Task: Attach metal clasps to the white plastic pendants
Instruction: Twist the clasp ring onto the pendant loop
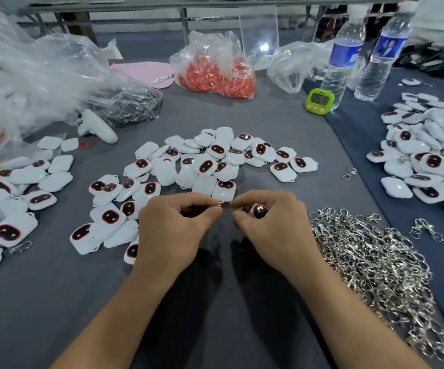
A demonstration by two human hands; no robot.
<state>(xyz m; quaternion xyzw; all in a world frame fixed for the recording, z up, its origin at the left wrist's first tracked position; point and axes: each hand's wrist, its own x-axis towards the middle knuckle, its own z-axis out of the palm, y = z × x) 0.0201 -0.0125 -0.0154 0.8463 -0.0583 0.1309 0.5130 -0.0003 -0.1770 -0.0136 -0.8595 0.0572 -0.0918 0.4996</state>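
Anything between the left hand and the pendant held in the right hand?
Nothing visible. The left hand pinches a small part right beside the pendant in the right hand's grip, above bare grey cloth. The pendant pile lies beyond, the clasp heap to the right.

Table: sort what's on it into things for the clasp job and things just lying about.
For the job: left hand pinching a clasp; right hand holding a pendant; pendant pile; clasp heap.

Lying about: green timer; water bottles; bag of orange bits; white controller; pink paper.
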